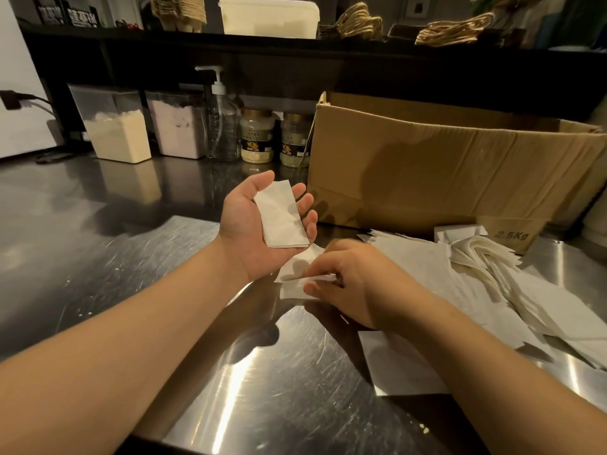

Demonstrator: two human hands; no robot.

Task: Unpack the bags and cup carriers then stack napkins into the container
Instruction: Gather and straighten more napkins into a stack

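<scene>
My left hand (249,224) is turned palm up over the steel counter (98,257), with a small stack of folded white napkins (281,215) lying across its relaxed fingers. Just below and to the right, my right hand (348,284) pinches the edge of a folded napkin (295,289) lying on the counter. A loose spread of white napkins (492,280) covers the counter to the right of that hand. A single flat napkin (394,366) lies partly under my right forearm.
A large open cardboard box (443,172) stands behind the napkins at the right. Along the back wall are two powder containers (115,133), a pump bottle (221,123) and two jars (258,136). A white lidded tub (269,16) sits on the upper shelf.
</scene>
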